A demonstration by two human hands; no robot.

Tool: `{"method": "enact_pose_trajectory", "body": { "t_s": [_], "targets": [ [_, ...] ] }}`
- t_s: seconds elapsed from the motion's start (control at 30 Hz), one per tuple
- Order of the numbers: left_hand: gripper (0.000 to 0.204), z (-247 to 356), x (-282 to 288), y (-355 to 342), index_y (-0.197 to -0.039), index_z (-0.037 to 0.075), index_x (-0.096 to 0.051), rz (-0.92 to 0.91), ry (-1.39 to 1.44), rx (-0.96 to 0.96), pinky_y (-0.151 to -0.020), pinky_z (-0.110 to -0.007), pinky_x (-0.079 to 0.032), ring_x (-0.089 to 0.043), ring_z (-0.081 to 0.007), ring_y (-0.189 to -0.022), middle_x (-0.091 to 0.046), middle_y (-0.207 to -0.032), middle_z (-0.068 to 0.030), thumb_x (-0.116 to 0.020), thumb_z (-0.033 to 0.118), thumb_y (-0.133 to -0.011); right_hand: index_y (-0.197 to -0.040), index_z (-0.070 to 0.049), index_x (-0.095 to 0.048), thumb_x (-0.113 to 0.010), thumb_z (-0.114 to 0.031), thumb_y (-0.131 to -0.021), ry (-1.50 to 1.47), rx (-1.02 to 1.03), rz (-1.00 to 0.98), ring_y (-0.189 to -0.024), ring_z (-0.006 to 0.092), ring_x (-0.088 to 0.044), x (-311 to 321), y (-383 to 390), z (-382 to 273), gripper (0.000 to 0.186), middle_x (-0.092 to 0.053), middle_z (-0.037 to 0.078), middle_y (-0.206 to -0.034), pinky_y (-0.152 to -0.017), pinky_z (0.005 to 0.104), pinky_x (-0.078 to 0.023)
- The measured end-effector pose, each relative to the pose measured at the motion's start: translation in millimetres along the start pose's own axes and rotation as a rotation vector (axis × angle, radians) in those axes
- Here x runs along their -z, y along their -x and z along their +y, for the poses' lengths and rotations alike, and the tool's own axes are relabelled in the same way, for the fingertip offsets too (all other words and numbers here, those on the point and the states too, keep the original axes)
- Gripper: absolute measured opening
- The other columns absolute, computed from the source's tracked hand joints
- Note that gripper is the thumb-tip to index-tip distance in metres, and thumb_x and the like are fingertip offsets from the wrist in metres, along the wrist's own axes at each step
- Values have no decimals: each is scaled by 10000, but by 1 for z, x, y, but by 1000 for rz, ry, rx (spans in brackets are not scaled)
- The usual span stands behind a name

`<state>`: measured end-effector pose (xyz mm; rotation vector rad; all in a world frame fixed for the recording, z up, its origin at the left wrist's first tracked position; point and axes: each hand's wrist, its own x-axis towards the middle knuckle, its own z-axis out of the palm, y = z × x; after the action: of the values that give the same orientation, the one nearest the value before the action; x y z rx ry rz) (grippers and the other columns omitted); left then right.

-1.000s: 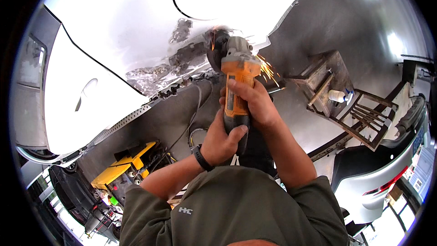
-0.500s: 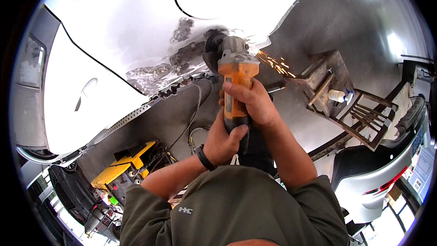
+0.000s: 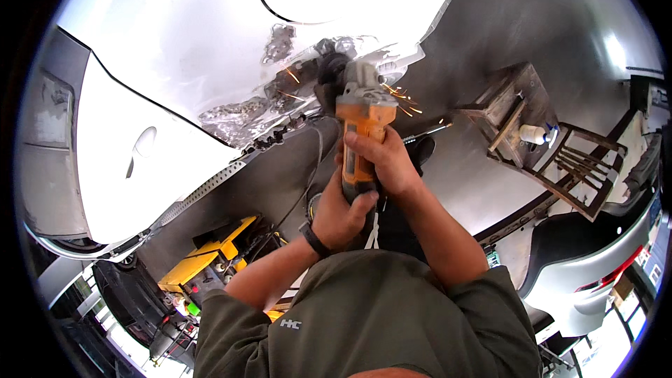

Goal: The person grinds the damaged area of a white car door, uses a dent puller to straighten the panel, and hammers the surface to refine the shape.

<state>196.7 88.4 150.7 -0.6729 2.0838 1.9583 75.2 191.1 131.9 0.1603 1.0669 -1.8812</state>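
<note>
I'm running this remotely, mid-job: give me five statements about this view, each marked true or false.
1. The left hand and right hand both hold the orange-and-black angle grinder. True.
2. The black wristband is worn on the right wrist. False: it is on the left.
3. Orange sparks show beside the grinder. True.
4. The white-painted car panel is unmarked. False: it has rough grey patches.
5. The brown wooden slatted chair is at the picture's left. False: it is at the right.
</note>
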Motion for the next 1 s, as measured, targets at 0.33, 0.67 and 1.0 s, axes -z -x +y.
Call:
{"method": "enact_pose_trajectory", "body": {
  "t_s": [0.33, 0.67, 1.0],
  "targets": [
    [604, -16, 2, -2, -1363, -41, -485, -32, 93, 147, -1027, -380, -465, -629, -284, -1172, -633, -1270, -179, -711, 241, -879, -1082, -18, -621, -715, -232, -939, -34, 47, -20, -820, 182, -688, 7, -2, 10, 274, -679, 75, -915, -742, 337, -568],
    [621, -6, -6, 0, -1387, -38, -458, -53, -79, 68, -1033, -386, -463, -622, -293, -1188, -636, -1257, -166, -717, 276, -918, -1091, -20, -620, -698, -309, -940, -71, -9, -77, -803, 189, -684, 14, 1, 4, 335, -676, 82, -893, -737, 338, -564],
    [574, 7, -14, -2, -1362, -35, -471, -62, -101, 108, -1013, -378, -474, -636, -267, -1150, -649, -1231, -151, -696, 278, -936, -1113, -13, -616, -710, -309, -939, -135, -20, -88, -792, 186, -686, 19, 7, -5, 356, -677, 83, -894, -706, 335, -566]
  ]
}}
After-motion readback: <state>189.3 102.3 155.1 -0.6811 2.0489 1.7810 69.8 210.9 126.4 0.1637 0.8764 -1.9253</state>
